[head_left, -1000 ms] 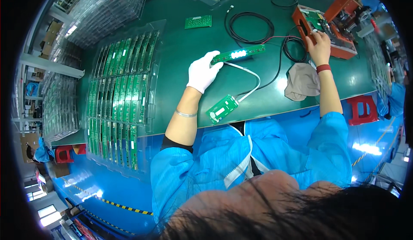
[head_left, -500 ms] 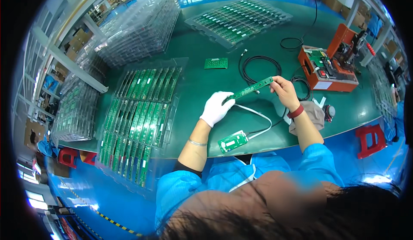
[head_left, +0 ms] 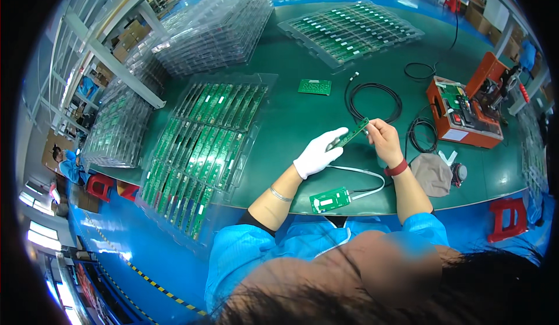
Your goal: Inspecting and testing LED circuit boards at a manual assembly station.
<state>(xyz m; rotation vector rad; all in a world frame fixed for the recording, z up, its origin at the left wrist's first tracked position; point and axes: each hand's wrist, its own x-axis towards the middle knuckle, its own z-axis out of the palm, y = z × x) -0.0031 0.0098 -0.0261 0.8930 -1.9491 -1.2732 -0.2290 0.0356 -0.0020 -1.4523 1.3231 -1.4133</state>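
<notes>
A narrow green circuit board strip (head_left: 351,134) is held in the air above the green table (head_left: 291,121) by both hands. My left hand (head_left: 317,153), in a white glove, grips its lower left end. My right hand (head_left: 384,140), bare with a red wristband, pinches its upper right end. Below the hands a small green board (head_left: 329,200) lies near the table's front edge, with a white cable (head_left: 364,173) running from it.
A clear tray of green boards (head_left: 198,150) lies to the left, with more trays (head_left: 349,31) and stacks (head_left: 215,25) at the back. An orange test fixture (head_left: 466,112), black cable coils (head_left: 375,101), a loose green board (head_left: 315,86) and a grey cloth (head_left: 432,173) are on the right. Red stool (head_left: 508,217).
My right hand left the orange fixture and came to the strip, which both hands now hold. The view has tilted up, showing more of the table's back.
</notes>
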